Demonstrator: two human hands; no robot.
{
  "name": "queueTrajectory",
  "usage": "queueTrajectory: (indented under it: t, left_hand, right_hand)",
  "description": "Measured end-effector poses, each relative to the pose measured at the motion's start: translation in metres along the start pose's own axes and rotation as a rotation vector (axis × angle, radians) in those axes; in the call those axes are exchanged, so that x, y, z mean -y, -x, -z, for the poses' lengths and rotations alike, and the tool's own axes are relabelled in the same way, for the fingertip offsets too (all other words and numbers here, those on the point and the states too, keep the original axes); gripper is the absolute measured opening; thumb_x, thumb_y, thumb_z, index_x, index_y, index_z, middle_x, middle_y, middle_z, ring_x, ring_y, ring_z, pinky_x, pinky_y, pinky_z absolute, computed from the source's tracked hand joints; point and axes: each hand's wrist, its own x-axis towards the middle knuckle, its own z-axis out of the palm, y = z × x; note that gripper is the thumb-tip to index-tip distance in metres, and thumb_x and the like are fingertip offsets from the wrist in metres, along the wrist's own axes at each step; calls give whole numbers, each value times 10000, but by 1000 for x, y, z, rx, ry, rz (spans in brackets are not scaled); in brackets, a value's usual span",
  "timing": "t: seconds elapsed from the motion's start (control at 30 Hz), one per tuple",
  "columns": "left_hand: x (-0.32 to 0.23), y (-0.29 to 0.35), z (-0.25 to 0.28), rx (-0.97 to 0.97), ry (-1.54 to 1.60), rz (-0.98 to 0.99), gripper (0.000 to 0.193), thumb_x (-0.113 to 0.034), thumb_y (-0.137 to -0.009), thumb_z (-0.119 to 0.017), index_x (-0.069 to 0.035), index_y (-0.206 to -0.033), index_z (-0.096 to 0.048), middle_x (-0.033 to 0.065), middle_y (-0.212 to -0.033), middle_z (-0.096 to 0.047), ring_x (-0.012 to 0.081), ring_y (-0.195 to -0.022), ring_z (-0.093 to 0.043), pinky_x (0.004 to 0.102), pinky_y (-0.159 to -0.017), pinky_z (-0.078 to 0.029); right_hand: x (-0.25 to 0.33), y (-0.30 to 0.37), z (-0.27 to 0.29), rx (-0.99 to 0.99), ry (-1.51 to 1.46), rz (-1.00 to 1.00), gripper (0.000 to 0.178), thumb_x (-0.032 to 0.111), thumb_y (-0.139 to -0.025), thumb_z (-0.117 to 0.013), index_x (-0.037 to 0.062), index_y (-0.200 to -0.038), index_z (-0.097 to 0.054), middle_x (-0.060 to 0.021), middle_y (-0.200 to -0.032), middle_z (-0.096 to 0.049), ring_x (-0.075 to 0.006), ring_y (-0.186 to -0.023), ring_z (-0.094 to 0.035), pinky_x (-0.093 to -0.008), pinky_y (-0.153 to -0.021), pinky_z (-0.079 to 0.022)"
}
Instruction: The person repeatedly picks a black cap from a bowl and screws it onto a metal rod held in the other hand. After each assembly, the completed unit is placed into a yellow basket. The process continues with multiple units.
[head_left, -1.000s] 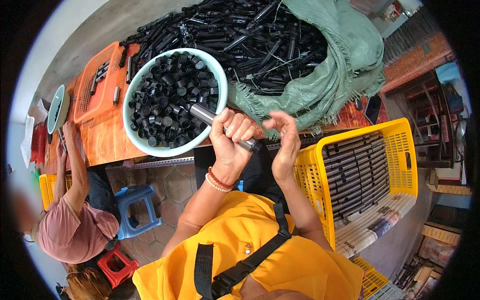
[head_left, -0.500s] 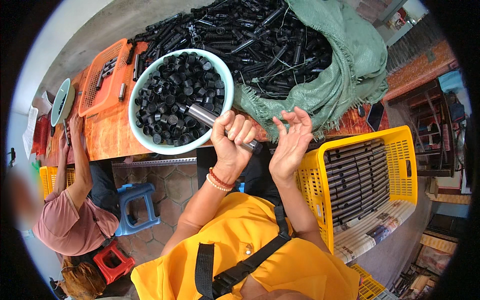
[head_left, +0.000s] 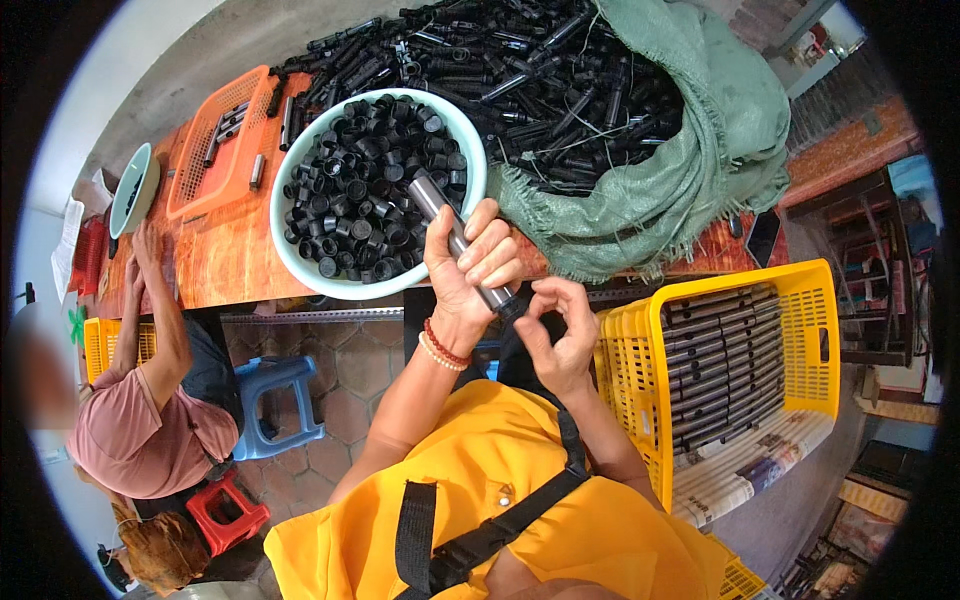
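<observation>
My left hand [head_left: 472, 270] is wrapped round a shiny metal tube [head_left: 430, 200], held at a slant. The tube's upper end lies in front of a bowl of black caps, and a black fitting [head_left: 511, 308] forms its lower end. My right hand [head_left: 562, 338] is at that lower end, its fingers bent and the thumb and forefinger pinched at the black fitting. Just beyond my left hand, a pale green bowl [head_left: 477, 150] on the table holds many small black plastic caps [head_left: 365, 190].
Black tubular parts [head_left: 540, 90] are heaped beside a green woven sack [head_left: 730, 150]. A yellow crate [head_left: 655, 400] at my right holds stacked tubes [head_left: 725, 360]. An orange basket [head_left: 180, 190] stands on the table [head_left: 215, 265]. A co-worker [head_left: 150, 420] sits at left near a blue stool [head_left: 280, 400].
My right hand has come down and left from an open, raised pose to the tube's black end. The tube has tilted more upright in my left hand.
</observation>
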Motion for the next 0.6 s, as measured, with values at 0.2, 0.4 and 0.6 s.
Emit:
queueTrajectory:
  t: [0.2, 0.4, 0.6]
  left_hand:
    - [2, -5, 7, 51, 63, 65, 464, -496, -865, -583, -101, -777, -358, -25, -499, -386, 67, -422, -390, 204, -419, -345]
    - [5, -6, 9, -77, -111, -44, 509, -582, -855, -512, -89, -811, -394, -39, -553, -352, 50, -470, -350, 199, -457, -323]
    - [17, -8, 2, -311, -652, -214, 380, -461, -943, -462, -83, -905, -470, -23, -647, -351, 83, -585, -347, 239, -569, -345]
  right_hand:
    - [5, 12, -9, 17, 115, 69, 411, 100, -726, -785, -4, -997, -495, -92, -801, -606, -145, -687, -626, -255, -644, -507]
    - [1, 10, -13, -65, 97, 54, 323, 18, -764, -731, -14, -973, -487, -91, -824, -610, -149, -707, -638, -248, -635, -512]
    - [-13, 2, -4, -103, -683, -427, 189, 30, -868, -601, 14, -960, -436, -124, -819, -623, -167, -677, -642, -277, -635, -554]
